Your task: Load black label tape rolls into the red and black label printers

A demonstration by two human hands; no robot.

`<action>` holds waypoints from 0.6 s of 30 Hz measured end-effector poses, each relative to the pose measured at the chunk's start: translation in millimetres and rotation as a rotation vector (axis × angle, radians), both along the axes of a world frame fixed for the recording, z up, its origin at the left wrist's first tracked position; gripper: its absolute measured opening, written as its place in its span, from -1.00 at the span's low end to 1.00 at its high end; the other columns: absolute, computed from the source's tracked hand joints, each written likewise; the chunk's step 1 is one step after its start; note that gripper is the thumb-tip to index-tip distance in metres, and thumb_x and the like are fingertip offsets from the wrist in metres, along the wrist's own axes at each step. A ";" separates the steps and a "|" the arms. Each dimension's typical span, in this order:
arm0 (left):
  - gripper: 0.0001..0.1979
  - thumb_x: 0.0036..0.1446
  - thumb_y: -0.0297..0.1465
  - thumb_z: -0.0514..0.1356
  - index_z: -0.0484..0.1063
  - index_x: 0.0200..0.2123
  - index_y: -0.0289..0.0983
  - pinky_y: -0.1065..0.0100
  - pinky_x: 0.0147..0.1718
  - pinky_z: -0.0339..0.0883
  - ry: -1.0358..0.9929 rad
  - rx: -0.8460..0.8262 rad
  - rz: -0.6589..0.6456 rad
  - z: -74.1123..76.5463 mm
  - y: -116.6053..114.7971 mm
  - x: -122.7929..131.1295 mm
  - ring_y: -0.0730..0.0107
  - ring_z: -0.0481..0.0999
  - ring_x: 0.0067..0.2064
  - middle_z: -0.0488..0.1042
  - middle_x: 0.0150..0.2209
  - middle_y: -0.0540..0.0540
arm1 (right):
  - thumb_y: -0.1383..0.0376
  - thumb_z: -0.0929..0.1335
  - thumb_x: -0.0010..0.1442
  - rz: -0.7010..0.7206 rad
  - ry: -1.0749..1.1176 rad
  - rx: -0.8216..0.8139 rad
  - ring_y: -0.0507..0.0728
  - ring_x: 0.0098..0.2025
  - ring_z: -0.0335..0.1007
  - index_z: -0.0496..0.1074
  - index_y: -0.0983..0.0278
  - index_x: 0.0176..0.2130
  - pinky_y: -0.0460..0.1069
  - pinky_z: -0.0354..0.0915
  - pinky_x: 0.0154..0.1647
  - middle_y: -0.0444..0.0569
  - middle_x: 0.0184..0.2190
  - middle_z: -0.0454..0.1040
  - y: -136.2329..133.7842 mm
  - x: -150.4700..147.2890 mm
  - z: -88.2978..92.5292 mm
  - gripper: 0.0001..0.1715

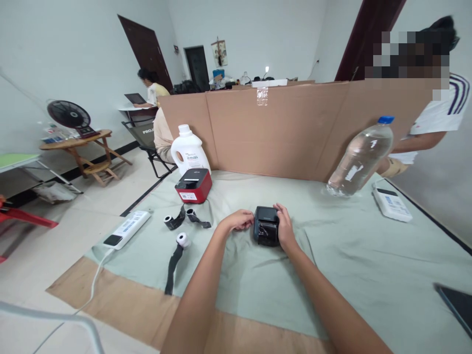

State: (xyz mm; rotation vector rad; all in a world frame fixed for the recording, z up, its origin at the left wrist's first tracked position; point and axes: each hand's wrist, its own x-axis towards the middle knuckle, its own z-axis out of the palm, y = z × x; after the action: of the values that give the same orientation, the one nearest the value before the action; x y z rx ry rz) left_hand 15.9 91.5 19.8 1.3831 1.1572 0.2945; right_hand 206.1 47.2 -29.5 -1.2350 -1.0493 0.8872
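Note:
A small black label printer (266, 225) sits on the pale green cloth (354, 255) in the middle of the table. My right hand (285, 227) is wrapped round its right side, fingers closed on it. My left hand (239, 220) rests curled against its left side, touching it. To the left lie several rolls with dark tape trailing out: a white-cored one (182, 240) nearest my left arm and two more (184, 218) behind it. A red and black printer (193, 186) stands further back left.
A white detergent jug (188, 153) and a cardboard screen (295, 128) stand behind. A clear water bottle (359, 158) leans at the right, beside a white device (391, 203). A white power strip (127, 228) lies at the left edge. Other people sit beyond the screen.

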 end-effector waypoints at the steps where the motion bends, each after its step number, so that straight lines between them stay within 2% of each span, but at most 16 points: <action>1: -0.82 0.19 -0.35 0.10 0.29 -0.45 -0.26 0.51 -0.72 -0.23 -0.004 0.003 0.003 1.4 -0.9 -0.2 0.67 -0.01 -0.73 0.24 -0.65 0.13 | 0.06 0.22 0.23 0.007 0.017 -0.001 0.23 0.30 0.24 0.37 0.23 0.13 0.15 0.06 0.39 0.10 0.23 0.40 2.1 2.2 -1.1 -0.44; 4: -0.83 0.16 -0.35 0.13 0.31 -0.46 -0.27 0.51 -0.72 -0.23 -0.018 0.009 0.005 2.9 -2.1 -0.7 0.67 -0.02 -0.73 0.27 -0.64 0.11 | 0.15 0.28 0.10 0.056 0.068 -0.027 0.26 0.24 0.31 0.47 0.21 -0.01 0.15 0.10 0.36 0.05 0.13 0.48 10.0 12.5 -1.8 -0.53; 7: -0.85 0.13 -0.35 0.13 0.33 -0.45 -0.28 0.50 -0.72 -0.23 -0.035 0.013 0.003 1.4 -1.5 -1.6 0.67 -0.02 -0.73 0.29 -0.63 0.10 | 0.22 0.34 -0.03 0.215 0.198 -0.105 0.27 0.16 0.38 0.54 0.18 -0.16 0.16 0.18 0.31 -0.03 0.00 0.55 15.4 27.0 3.7 -0.61; 11: -0.87 0.12 -0.34 0.11 0.34 -0.40 -0.28 0.49 -0.73 -0.24 -0.064 0.019 0.003 0.0 -0.9 -2.8 0.67 0.01 -0.72 0.34 -0.59 0.09 | 0.35 0.40 -0.13 0.445 0.357 -0.168 0.24 0.23 0.34 0.57 0.12 -0.14 0.11 0.20 0.31 -0.10 0.07 0.54 13.8 44.3 15.2 -0.52; 14: -0.85 0.13 -0.29 0.14 0.32 -0.36 -0.27 0.51 -0.72 -0.23 -0.086 0.025 0.005 1.0 -2.1 -3.3 0.67 0.08 -0.71 0.38 -0.54 0.07 | 0.40 0.43 -0.16 0.488 0.368 -0.177 0.23 0.32 0.25 0.57 0.08 -0.08 0.12 0.16 0.36 -0.12 0.16 0.49 10.7 50.3 19.5 -0.42; 18: -0.81 0.14 -0.25 0.18 0.30 -0.34 -0.25 0.53 -0.72 -0.22 -0.087 0.021 0.026 1.5 -3.5 -3.2 0.66 0.14 -0.69 0.43 -0.50 0.05 | 0.39 0.48 -0.15 0.508 0.371 -0.160 0.24 0.38 0.17 0.55 0.06 -0.05 0.16 0.08 0.42 -0.10 0.22 0.45 9.6 51.5 18.7 -0.40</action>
State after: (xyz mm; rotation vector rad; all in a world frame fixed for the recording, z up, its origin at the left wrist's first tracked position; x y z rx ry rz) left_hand 12.7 88.0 21.3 1.3613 1.1029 0.3826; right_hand 257.7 56.8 -10.8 -0.8883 -1.0150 1.5526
